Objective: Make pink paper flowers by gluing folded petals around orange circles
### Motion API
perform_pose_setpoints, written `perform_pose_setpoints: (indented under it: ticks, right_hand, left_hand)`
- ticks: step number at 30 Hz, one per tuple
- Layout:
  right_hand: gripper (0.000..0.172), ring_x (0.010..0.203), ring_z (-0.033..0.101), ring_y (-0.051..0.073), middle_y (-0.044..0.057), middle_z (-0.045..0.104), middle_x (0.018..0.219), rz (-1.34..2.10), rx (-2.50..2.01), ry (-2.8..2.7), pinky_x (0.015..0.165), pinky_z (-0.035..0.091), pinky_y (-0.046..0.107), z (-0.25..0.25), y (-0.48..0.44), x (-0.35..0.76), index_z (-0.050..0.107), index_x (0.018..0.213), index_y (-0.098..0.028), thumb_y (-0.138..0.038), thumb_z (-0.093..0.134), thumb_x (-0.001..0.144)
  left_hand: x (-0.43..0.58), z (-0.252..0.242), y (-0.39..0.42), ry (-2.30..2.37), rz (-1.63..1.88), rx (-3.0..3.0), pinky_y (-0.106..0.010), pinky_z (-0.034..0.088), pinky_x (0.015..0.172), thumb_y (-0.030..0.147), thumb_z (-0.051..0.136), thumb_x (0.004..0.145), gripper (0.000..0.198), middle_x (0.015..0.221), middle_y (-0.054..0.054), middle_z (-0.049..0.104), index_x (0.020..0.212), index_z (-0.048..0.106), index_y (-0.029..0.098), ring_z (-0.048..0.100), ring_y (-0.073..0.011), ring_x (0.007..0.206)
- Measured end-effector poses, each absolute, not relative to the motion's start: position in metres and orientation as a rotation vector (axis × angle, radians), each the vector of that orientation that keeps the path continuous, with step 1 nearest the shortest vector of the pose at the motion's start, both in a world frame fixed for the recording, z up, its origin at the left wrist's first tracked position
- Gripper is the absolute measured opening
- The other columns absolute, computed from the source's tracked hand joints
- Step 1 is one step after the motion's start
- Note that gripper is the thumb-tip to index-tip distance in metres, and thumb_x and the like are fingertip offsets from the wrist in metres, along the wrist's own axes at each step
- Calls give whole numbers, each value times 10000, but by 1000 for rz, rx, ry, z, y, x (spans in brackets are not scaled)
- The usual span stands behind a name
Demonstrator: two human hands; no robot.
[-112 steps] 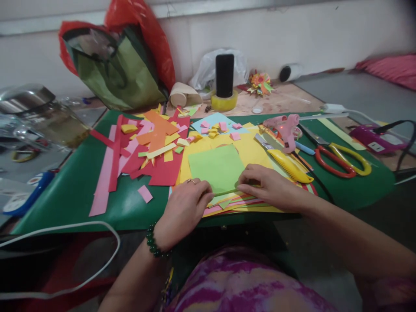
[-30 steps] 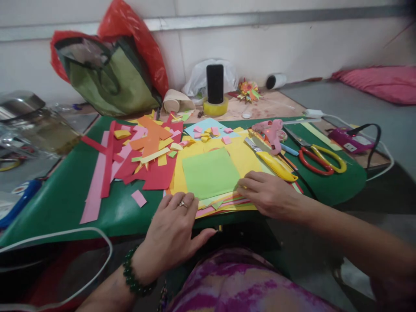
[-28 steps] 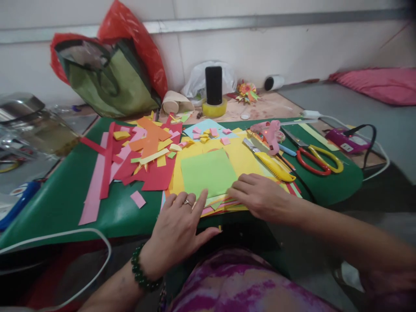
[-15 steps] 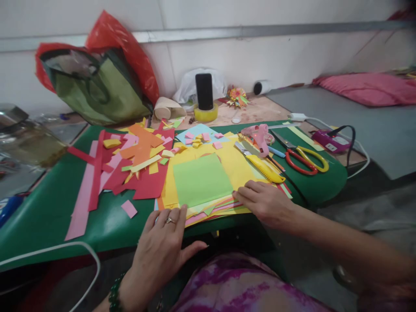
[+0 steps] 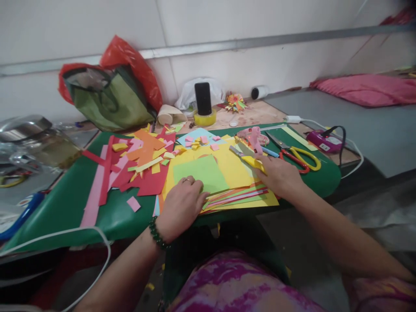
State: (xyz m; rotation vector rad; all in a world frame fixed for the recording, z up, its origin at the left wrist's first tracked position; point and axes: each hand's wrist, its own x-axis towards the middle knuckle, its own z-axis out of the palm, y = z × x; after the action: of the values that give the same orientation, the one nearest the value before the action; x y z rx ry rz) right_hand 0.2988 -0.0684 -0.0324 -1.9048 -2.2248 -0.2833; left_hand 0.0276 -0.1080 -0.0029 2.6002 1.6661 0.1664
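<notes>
A light green square of paper (image 5: 203,173) lies on top of a stack of coloured paper (image 5: 238,197), over a larger yellow sheet (image 5: 235,167). My left hand (image 5: 183,201) rests on the green square's front left corner, holding nothing, fingers bent a little and laid on the paper. To the right, my right hand (image 5: 281,175) is closed over the handle of a yellow utility knife (image 5: 250,161), whose blade end points to the far left. Its fingertips are partly hidden. Just beyond that hand lie scissors (image 5: 305,158) with red and yellow handles and a pink glue gun (image 5: 255,138).
Red, pink and orange paper scraps (image 5: 146,151) cover the left of the green mat (image 5: 126,221). Behind stand a phone (image 5: 203,99) on a tape roll (image 5: 205,118) and a green bag (image 5: 110,102). A glass jar (image 5: 55,147) is at left, a purple power adapter (image 5: 326,141) at right.
My right hand has moved from the stack's front edge up and right onto the utility knife. My left hand has shifted forward onto the green square. The view has tilted slightly.
</notes>
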Motion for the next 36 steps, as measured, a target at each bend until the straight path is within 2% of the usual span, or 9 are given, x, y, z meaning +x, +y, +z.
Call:
perform_pose_setpoints:
  ticks: [4, 9, 13, 18, 21, 26, 30, 33, 36]
  right_hand:
    - [353, 806, 662, 293, 147, 709, 902, -202, -1840, -2035, 626, 486, 364, -18, -103, 314, 640, 1077, -149, -301, 361, 923]
    - [330, 579, 619, 194, 60, 683, 813, 480, -1689, -1761, 524, 501, 310, -16, -146, 328, 611, 1005, -212, -416, 365, 922]
    - [323, 601, 631, 188, 37, 705, 847, 796, -1614, -1690, 496, 509, 287, -36, -156, 323, 609, 1006, -227, -482, 578, 810]
    - [278, 803, 698, 245, 38, 735, 916, 704, -1612, -1752, 668, 576, 334, -51, -161, 312, 645, 1003, -241, -397, 640, 772]
    - [244, 866, 707, 253, 59, 729, 976, 582, -1597, -1818, 719, 588, 350, -54, -165, 308, 670, 1009, -241, -375, 610, 814]
    - [242, 832, 711, 225, 72, 690, 990, 414, -1607, -1942, 629, 584, 302, -56, -169, 307, 680, 1051, -240, -361, 588, 862]
    - [263, 820, 709, 217, 72, 677, 989, 314, -1621, -2001, 643, 581, 302, -55, -171, 308, 668, 1095, -243, -379, 569, 893]
    - [267, 811, 706, 207, 71, 674, 973, 302, -1599, -2035, 632, 574, 284, -54, -171, 308, 665, 1109, -247, -384, 555, 908]
    - [278, 802, 703, 195, 72, 668, 962, 312, -1560, -2053, 630, 570, 269, -55, -172, 307, 669, 1115, -234, -388, 549, 917]
  left_hand:
    - [34, -7, -98, 1546, 162, 2428, -313, 446, 712, 255, 502, 908, 142, 850, -45, 595, 839, 595, 173, 567, -191, 818]
    - [30, -8, -94, 1461, 185, 2348, -306, 420, 704, 208, 479, 895, 163, 809, -38, 573, 763, 566, 171, 545, -177, 782]
    - [26, -4, -92, 1330, 181, 2357, -299, 426, 699, 197, 471, 878, 171, 788, -34, 561, 742, 573, 170, 532, -164, 747]
    - [23, -1, -89, 1251, 163, 2476, -339, 465, 794, 231, 472, 898, 201, 852, -63, 569, 763, 605, 163, 542, -187, 833]
    - [22, -7, -90, 1259, 236, 2520, -395, 457, 916, 238, 489, 904, 182, 1054, -106, 600, 814, 630, 165, 548, -225, 1016]
    - [19, -22, -103, 1254, 355, 2602, -444, 386, 1062, 218, 427, 958, 339, 1406, -132, 493, 1260, 581, 224, 439, -240, 1315]
    - [16, -33, -121, 1224, 217, 2779, -570, 254, 1125, 462, 420, 967, 533, 1552, -118, 344, 1470, 372, 292, 299, -295, 1430]
    - [14, -41, -130, 1262, 104, 2813, -578, 256, 1120, 689, 387, 877, 781, 1571, -136, 300, 1511, 295, 243, 254, -325, 1448]
    - [13, -45, -132, 1281, 71, 2811, -565, 272, 1117, 751, 332, 847, 854, 1575, -132, 288, 1519, 272, 227, 254, -320, 1450]
